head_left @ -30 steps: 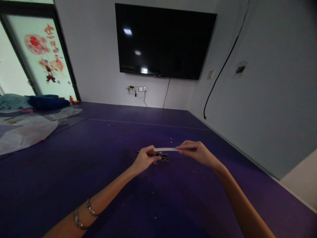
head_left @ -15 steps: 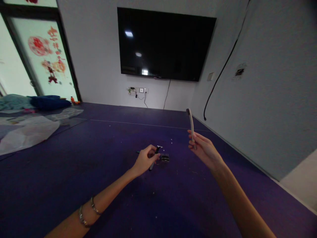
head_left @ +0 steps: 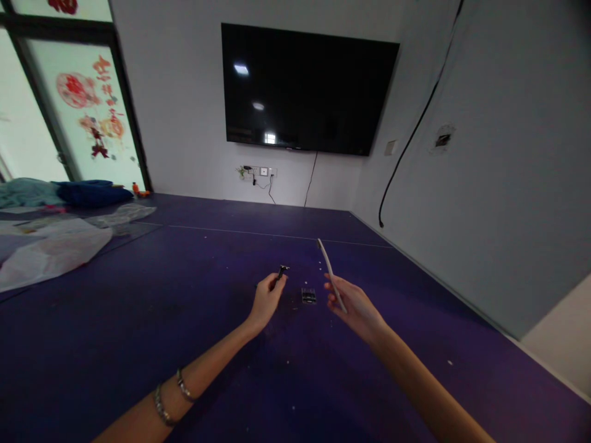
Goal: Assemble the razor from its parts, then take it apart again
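"Fingers of our left hand (head_left: 268, 303), stretched out ahead of us, pinch a razor (head_left: 281, 272), head upward."
"And our right hand (head_left: 355, 304)?"
"We grip a pale toothbrush (head_left: 327, 259) there, leaning left, above the purple surface (head_left: 323, 381) near a small dark case (head_left: 308, 296)."

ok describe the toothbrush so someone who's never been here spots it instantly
Below the black wall-mounted TV, look down to the purple surface. Above it, the right hand holds the toothbrush, tilted, head end up. Its long pale handle sets it apart from the dark razor in the left hand and the small dark item between the hands.
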`<state>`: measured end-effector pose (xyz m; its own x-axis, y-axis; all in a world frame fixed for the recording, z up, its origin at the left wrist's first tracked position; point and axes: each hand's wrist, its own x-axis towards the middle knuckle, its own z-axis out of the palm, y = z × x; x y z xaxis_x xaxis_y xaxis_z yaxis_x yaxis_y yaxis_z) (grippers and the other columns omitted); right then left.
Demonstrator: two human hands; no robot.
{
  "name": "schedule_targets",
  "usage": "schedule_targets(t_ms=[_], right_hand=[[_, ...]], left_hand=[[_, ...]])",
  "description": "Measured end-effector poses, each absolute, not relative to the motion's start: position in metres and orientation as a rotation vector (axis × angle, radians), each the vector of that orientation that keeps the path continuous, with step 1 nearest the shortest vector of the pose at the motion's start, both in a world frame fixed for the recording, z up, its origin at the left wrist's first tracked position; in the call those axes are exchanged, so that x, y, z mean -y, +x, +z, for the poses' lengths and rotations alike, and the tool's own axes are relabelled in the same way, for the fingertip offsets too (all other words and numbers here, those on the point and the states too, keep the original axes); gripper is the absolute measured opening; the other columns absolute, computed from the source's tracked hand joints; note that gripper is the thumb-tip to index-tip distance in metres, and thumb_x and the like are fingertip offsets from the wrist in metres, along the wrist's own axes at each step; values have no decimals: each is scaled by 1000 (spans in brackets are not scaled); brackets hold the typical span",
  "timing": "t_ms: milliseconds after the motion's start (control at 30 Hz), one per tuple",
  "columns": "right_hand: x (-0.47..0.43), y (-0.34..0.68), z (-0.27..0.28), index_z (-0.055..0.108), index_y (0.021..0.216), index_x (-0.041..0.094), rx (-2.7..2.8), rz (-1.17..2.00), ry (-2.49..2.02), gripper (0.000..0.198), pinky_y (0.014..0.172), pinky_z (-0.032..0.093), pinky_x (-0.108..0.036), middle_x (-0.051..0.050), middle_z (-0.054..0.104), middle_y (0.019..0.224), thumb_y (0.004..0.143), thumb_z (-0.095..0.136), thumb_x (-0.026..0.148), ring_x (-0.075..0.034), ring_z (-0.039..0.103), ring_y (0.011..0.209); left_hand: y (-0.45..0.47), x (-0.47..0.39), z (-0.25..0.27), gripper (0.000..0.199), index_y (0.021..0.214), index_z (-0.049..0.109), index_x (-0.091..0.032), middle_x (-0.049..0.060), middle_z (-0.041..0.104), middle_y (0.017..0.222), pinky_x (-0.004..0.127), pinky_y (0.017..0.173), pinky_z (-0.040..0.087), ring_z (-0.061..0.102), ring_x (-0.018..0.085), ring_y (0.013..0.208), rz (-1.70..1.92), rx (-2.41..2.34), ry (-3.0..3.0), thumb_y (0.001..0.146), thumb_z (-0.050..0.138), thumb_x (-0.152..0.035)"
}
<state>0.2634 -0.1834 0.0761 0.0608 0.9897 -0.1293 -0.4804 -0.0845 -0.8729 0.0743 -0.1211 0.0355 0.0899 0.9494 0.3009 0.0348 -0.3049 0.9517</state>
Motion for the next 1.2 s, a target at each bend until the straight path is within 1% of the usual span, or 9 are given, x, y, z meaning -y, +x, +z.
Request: schedule_targets(t_ms=[100,200,300,400,533,767,1067,1200], right_hand=[[192,256,65,63,89,18,720,1454,-1015,24,44,39,-18,0,60,70,68,69,28,-6,48,49],[199,249,59,62,92,18,722,1496,-1010,28,35,27,-15,2,56,64,67,69,27,-4,41,42],[205,244,56,61,98,19,748,1544,-962,33,33,16,-15,5,51,59,66,69,26,-1,31,36],[209,241,57,60,99,20,771,1553,-918,33,33,11,-15,7,47,56,68,67,27,0,23,33],[213,240,57,58,101,20,790,1572,-902,33,33,8,-16,7,45,54,70,65,28,0,19,32],[233,233,47,56,105,21,777,1607,-916,36,33,6,-17,8,43,52,71,63,30,0,17,32],[231,230,47,55,106,20,747,1560,-913,37,34,6,-17,8,41,52,71,63,30,0,17,32],[236,228,45,55,106,20,754,1576,-910,36,34,7,-17,8,39,52,72,62,31,0,17,33]], left_hand=[[74,119,34,37,82,59,-13,-6,38,50,17,36,25,32,5,38,1339,-1026,1473,82,40,-44],[75,118,30,38,84,60,-14,-5,41,52,17,38,25,33,6,39,1329,-1012,1496,82,39,-45],[75,117,26,36,86,60,-14,-4,45,57,17,39,30,40,7,45,1310,-973,1549,81,43,-45],[76,117,24,31,89,59,-15,-2,49,63,18,44,38,47,10,54,1293,-926,1577,81,46,-41],[77,120,26,26,90,59,-15,1,55,68,21,51,44,53,12,61,1291,-916,1607,80,48,-37],[77,118,25,22,86,64,-15,5,63,72,27,62,48,57,15,65,1328,-947,1671,77,54,-31],[77,120,23,24,88,67,-14,6,67,79,29,68,47,59,17,70,1336,-949,1736,76,56,-32],[74,118,25,26,89,68,-15,6,68,79,29,66,47,59,17,70,1349,-967,1734,76,57,-33]])
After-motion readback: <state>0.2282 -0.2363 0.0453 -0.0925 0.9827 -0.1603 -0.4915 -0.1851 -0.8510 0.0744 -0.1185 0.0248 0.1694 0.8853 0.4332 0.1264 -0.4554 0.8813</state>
